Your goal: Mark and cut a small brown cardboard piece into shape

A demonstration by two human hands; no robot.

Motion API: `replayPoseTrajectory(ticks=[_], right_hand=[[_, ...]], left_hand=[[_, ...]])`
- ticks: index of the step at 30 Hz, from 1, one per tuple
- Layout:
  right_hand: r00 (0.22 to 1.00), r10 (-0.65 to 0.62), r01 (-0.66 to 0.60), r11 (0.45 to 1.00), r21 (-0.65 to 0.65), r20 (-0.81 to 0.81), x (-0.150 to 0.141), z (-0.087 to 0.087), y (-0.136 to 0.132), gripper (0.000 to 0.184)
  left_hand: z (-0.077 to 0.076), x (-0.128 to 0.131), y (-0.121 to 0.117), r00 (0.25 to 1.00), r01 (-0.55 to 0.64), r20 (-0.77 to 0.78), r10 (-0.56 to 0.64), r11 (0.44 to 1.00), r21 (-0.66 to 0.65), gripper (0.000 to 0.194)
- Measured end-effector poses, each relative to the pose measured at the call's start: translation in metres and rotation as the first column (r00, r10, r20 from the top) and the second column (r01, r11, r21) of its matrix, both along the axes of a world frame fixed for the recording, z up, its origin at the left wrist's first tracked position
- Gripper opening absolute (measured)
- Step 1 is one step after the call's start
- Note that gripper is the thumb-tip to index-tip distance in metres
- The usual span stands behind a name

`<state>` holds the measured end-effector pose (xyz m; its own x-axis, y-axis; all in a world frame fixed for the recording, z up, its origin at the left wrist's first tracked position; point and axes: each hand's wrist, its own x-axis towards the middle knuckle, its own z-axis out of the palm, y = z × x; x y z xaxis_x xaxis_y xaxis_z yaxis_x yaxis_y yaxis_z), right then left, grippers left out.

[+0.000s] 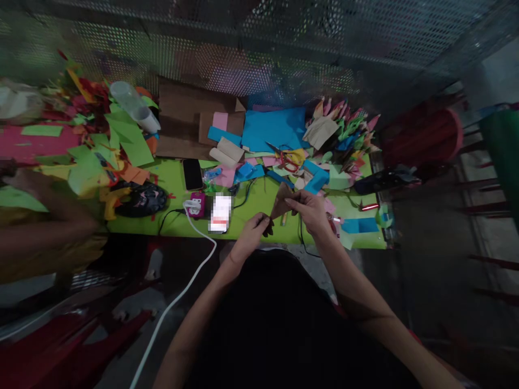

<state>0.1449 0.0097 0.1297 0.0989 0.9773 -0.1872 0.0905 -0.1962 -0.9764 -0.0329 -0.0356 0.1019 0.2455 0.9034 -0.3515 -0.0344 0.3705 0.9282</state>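
Note:
Between my two hands, above the front edge of the green table [259,197], is a small piece of brown paper [280,201] that looks folded to a point. The fingers of my left hand [256,226] pinch its lower corner. Higher up on the right, my right hand [310,209] grips its other side between thumb and fingers. Behind the hands lie scissors with orange handles [290,160], blue paper strips [318,177] and pink scraps. A phone with a lit screen [220,212] rests to the left of my left hand.
A purple power adapter [197,205] with a white cable [203,259] and a dark phone [192,174] are on the left. Brown cardboard [178,116], blue sheets [275,128] and a bunch of folded paper pieces [348,127] line the back. Another person's arm [44,216] reaches in from the left.

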Motion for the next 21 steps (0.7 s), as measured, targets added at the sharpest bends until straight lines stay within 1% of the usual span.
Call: replayPoseTrajectory(ticks=[3,6,8,14,21], right_hand=[[1.0,-0.007,0.007,1.0,0.007,0.013,0.0011,-0.001,0.0018,0.037],[1.0,-0.011,0.011,1.0,0.004,0.008,0.0017,-0.0018,0.0033,0.038],[1.0,-0.013,0.013,1.0,0.0,0.003,0.0014,-0.0022,0.0038,0.039],[1.0,-0.001,0.001,1.0,-0.021,0.016,-0.0002,-0.0027,0.0053,0.045],[0.996,-0.013,0.014,1.0,-0.012,0.089,-0.0012,0.0017,0.0065,0.047]], left_hand=[[0.0,0.0007,-0.001,0.997,-0.075,0.013,0.075,0.997,-0.007,0.035],[0.0008,0.0025,-0.0015,0.992,-0.108,0.066,0.111,0.993,-0.049,0.039],[0.0018,0.0035,-0.0012,0.988,-0.119,0.088,0.126,0.99,-0.073,0.038],[0.0046,0.006,0.0007,0.995,-0.079,0.059,0.082,0.995,-0.053,0.022],[0.0038,0.0082,0.0005,0.989,-0.057,0.131,0.066,0.996,-0.075,0.023]])
